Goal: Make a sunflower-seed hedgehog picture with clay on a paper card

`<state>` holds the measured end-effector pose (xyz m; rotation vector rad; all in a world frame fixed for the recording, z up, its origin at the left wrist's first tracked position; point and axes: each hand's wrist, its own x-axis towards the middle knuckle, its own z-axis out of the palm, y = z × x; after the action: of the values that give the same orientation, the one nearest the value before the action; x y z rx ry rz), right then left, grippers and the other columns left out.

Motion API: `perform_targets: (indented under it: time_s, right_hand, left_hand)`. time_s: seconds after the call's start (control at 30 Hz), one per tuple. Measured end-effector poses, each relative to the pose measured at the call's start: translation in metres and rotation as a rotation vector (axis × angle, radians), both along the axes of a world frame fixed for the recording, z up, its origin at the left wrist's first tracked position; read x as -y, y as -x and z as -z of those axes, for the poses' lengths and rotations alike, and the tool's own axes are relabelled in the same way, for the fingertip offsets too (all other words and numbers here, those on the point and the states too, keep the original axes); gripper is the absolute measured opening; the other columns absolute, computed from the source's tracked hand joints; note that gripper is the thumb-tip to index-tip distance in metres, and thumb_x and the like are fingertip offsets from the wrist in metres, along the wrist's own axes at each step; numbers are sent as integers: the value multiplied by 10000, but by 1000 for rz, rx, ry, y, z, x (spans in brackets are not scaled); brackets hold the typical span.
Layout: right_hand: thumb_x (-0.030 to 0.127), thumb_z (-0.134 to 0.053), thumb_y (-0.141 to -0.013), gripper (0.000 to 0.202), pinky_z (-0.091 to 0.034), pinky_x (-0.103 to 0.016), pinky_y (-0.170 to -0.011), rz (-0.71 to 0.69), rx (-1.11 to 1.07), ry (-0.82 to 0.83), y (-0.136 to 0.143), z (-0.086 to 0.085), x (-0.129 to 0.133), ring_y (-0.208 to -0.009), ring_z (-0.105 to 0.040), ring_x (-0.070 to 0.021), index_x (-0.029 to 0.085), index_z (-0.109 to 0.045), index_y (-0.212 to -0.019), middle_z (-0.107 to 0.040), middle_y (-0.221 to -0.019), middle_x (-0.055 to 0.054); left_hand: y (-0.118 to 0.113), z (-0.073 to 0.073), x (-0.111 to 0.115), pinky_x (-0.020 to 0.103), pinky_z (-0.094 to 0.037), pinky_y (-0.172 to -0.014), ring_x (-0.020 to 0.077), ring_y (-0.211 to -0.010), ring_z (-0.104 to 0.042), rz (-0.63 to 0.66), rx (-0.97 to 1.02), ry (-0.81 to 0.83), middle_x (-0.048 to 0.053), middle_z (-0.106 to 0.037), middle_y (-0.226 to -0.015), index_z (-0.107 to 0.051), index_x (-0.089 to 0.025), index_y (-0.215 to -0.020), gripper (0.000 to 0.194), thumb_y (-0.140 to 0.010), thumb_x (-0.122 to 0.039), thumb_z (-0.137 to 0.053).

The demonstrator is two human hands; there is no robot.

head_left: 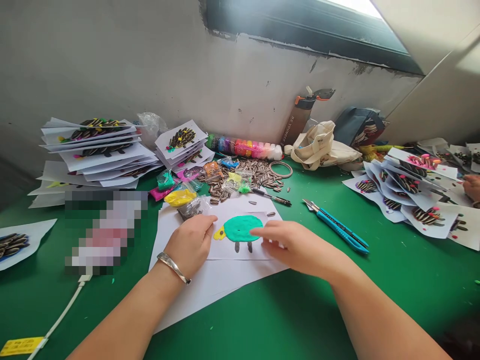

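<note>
A sheet of white paper (pixel 221 254) bears a flat clay animal: a green oval body (pixel 240 226), a yellow head (pixel 218 233) with a dark eye, and two dark grey legs (pixel 243 247). My left hand (pixel 192 241), with a silver bracelet on its wrist, rests on the paper left of the head, its fingers holding nothing. From the right, my right hand (pixel 279 239) touches the green body's edge with its outstretched index finger; its other fingers bend loosely over the paper. Small bags of coloured clay (pixel 180 197) and loose sunflower seeds (pixel 257 172) lie just beyond.
Stacks of seed-covered clay pictures (pixel 101 157) stand at the left and right. A blue utility knife (pixel 339 227) lies right of my hand, a black pen (pixel 272 197) behind it. A tape roll (pixel 281 170), bottle (pixel 296 117) and cloth bag (pixel 318 147) are near the wall. Another person's hand (pixel 471 187) shows far right.
</note>
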<state>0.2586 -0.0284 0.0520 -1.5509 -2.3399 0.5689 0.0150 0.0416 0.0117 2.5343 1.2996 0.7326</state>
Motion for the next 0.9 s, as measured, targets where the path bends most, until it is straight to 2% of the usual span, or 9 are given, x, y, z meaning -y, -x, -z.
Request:
perform_targets:
  time_s: [0.1, 0.17, 0.27, 0.43, 0.7, 0.8, 0.9]
  right_hand:
    - [162, -445, -864, 333, -410, -232, -681, 260, 8, -101, -13, 7, -12, -804, -575, -141, 274, -609, -1131, -626, -961, -18]
    - [170, -434, -872, 307, -413, -242, -703, 363, 87, -116, -20, 13, -19, -828, -580, -154, 249, -633, -1093, -625, -965, -31]
    - [163, -425, -871, 294, -404, -238, -693, 374, 199, -81, -24, 22, -26, -843, -584, -162, 246, -665, -1021, -623, -957, -35]
    - [168, -411, -880, 280, -378, -229, -676, 360, 290, -96, -20, 29, -29, -858, -568, -162, 249, -662, -974, -603, -946, -38]
    - [170, -373, -906, 217, -348, -249, -648, 379, 365, -149, -19, 37, -31, -811, -529, -176, 194, -589, -918, -566, -893, -67]
    - [153, -374, -899, 202, -357, -259, -651, 401, 292, -169, -21, 40, -32, -798, -531, -181, 189, -571, -918, -585, -885, -73]
    - [161, -377, -897, 198, -385, -266, -678, 469, 94, -219, -20, 36, -31, -801, -553, -178, 195, -562, -957, -620, -886, -59]
  left_hand:
    - [0, -2, 1, 360, -523, -860, 217, -916, -645, 26, 69, -85, 99, -703, -980, -656, -116, -1029, 332, -894, -191, -362]
    - [0, 0, 0, 382, -504, -907, 231, -981, -625, 32, 64, -122, 114, -690, -1037, -654, -107, -1051, 341, -892, -183, -362]
    - [1, 5, -2, 430, -477, -953, 268, -1084, -579, 52, -35, -119, 140, -650, -1145, -643, -93, -1099, 366, -890, -179, -355]
    - [3, 12, -4, 456, -451, -985, 300, -1158, -522, 120, -223, -80, 125, -633, -1187, -639, -101, -1108, 378, -884, -153, -339]
    - [1, -2, 5, 431, -445, -975, 264, -1103, -553, 113, -301, -65, 96, -669, -1068, -661, -172, -975, 337, -844, -102, -359]
    - [1, -6, 10, 442, -467, -935, 272, -1063, -579, 97, -314, -50, 102, -677, -1051, -665, -176, -973, 347, -833, -92, -359]
    - [1, -11, 13, 465, -499, -868, 289, -1001, -612, 14, -266, -60, 114, -696, -994, -665, -168, -1021, 357, -857, -132, -350]
